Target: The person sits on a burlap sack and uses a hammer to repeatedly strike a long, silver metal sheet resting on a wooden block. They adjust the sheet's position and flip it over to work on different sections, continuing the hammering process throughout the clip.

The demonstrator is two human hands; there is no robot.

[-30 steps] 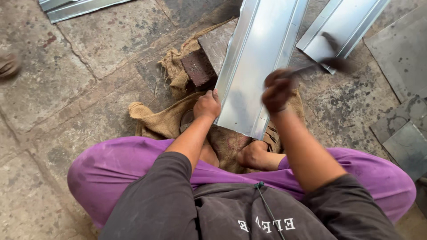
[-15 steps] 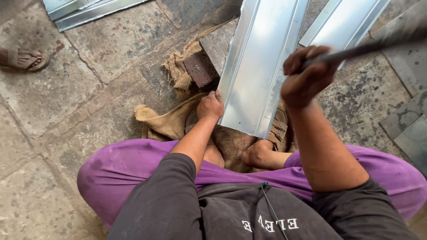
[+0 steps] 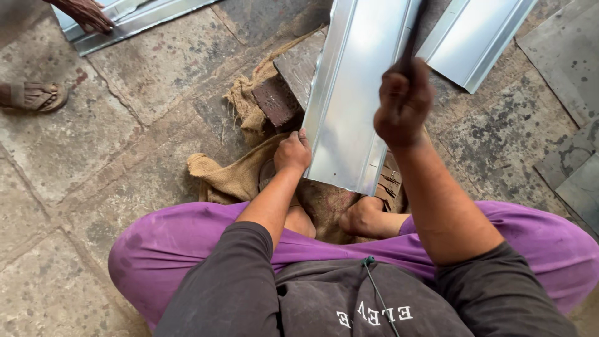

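Raising a dark tool point(image 3: 412, 37) in fisted grip, right hand point(image 3: 402, 103); left hand point(image 3: 292, 153) pinches metal channel point(image 3: 355, 93).

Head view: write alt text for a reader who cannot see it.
A seated person in purple trousers steadies a bent sheet-metal channel with the left hand and raises a dark tool handle in the right hand. The channel lies over burlap sacking on a stone floor; another person's hand touches metal at top left.
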